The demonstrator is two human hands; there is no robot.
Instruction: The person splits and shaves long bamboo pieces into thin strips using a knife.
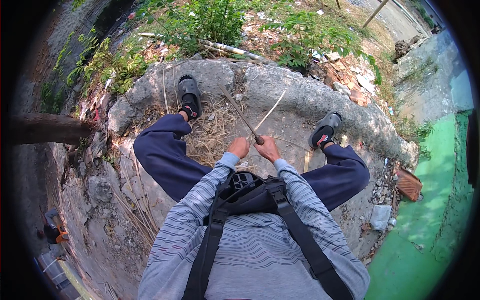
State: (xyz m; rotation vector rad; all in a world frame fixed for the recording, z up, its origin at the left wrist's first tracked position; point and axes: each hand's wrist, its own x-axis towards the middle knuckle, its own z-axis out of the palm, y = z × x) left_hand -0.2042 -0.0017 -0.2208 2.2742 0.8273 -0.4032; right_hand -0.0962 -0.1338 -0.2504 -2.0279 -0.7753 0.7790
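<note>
I sit on rough stone (300,95) with my legs spread and dark sandals on both feet. My right hand (270,149) grips the handle of a long knife (239,113); its dark blade points up and to the left, away from me. My left hand (239,147) is closed just left of the handle and seems to pinch the near end of a thin pale bamboo strip (272,110). That strip slants up to the right and crosses the blade near the handle. Both hands are close together above my knees.
Dry shavings (210,132) are heaped between my feet. Several pale strips (134,207) lie on the stone at my left. A tree trunk (47,129) is at far left, a green surface (425,240) at right, a brick piece (409,184) beside it, and weeds (210,22) ahead.
</note>
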